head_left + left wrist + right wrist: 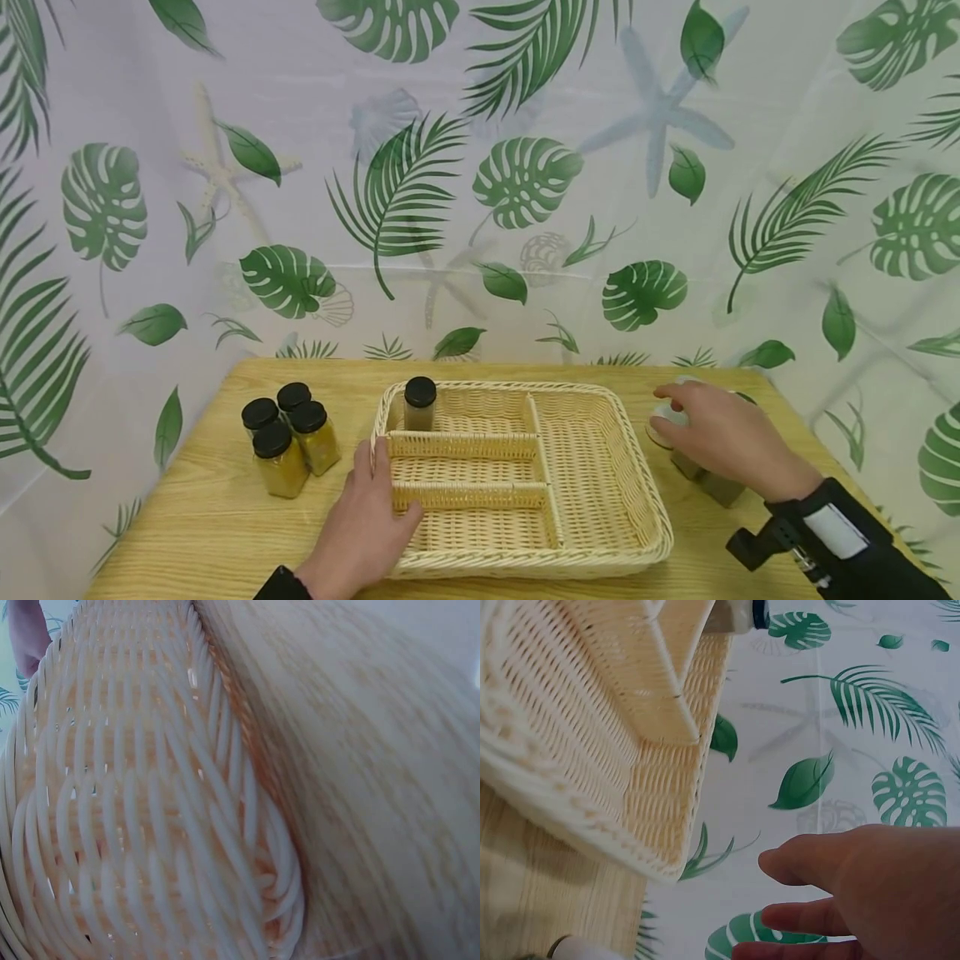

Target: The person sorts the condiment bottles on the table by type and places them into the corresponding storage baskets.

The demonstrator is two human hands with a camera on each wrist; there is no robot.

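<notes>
Hovering our spread right hand [723, 433] near the jars [720, 490], we could knock one over; our left hand [367, 521] grips the basket [525, 567], where a tug might topple the black-capped jar [420, 408].

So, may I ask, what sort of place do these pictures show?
Probably an indoor spot staged for recording, though I cannot be sure: a leaf-printed cloth hangs behind a wood-grain table, which bears a divided wicker basket, and a device is strapped at the person's right wrist.
</notes>
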